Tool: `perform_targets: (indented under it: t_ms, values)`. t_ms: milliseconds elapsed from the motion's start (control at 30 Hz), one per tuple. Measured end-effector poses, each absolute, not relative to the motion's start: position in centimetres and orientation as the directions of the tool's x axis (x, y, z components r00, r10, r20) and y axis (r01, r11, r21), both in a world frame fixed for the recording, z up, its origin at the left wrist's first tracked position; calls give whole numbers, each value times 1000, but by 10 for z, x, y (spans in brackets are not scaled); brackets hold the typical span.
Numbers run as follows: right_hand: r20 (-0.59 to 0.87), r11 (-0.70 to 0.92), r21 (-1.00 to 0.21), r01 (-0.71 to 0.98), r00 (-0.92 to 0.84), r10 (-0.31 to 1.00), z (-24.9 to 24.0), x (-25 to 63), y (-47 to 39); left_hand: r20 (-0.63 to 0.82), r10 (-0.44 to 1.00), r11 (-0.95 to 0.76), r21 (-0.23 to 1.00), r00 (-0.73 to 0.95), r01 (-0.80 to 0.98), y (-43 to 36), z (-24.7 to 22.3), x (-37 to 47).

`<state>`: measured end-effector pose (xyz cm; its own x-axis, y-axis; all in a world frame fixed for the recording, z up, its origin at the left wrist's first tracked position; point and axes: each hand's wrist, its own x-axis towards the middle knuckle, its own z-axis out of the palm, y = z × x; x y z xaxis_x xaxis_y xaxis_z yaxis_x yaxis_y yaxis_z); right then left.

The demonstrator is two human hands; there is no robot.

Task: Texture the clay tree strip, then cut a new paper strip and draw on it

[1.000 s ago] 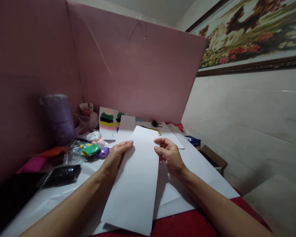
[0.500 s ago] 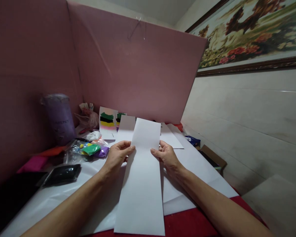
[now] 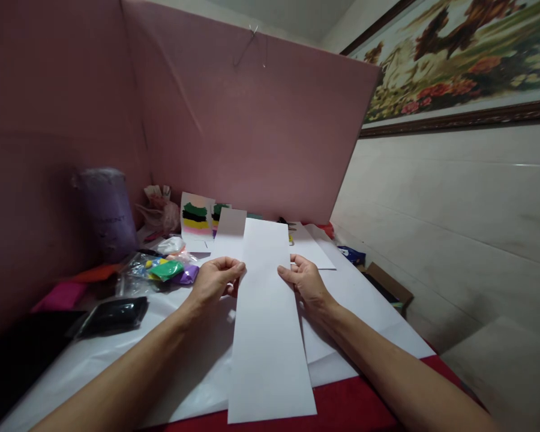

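A long white paper strip (image 3: 270, 336) is held up over the table, its far end raised and its near end toward me. My left hand (image 3: 216, 281) pinches the strip's left edge between thumb and curled fingers. On the opposite edge, my right hand (image 3: 309, 285) grips it, thumb on top and fingers behind. The fingertips under the paper are partly hidden. Beneath it lies white sheeting (image 3: 364, 312) on a red cloth (image 3: 351, 405).
To the left are a black packet (image 3: 114, 315), a green packet (image 3: 166, 270) in clear plastic and a purple cylinder (image 3: 110, 216). Behind stand a card with painted stripes (image 3: 195, 219) and a white card (image 3: 230, 231). An open cardboard box (image 3: 389, 285) sits at the right.
The strip's near end has swung to the right and its far end slightly left. Both hands stay at its edges, nearly in place.
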<state>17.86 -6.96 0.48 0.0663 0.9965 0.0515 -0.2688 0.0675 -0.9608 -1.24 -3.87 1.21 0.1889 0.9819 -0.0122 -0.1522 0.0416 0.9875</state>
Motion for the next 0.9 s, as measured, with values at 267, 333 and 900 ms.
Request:
perform_targets:
  t_ms: [267, 333, 900]
  values:
    - [53, 73, -958, -278, 80, 995, 1, 180, -68, -45, 984, 58, 996, 175, -70, -40, 7, -8]
    - [58, 80, -956, -284, 85, 995, 1, 180, -68, -77, 979, 97, 990, 186, -100, -44, 9, -7]
    - [58, 86, -957, -278, 108, 993, 0, 179, -66, -35, 961, -1, 991, 276, 132, -41, 10, -6]
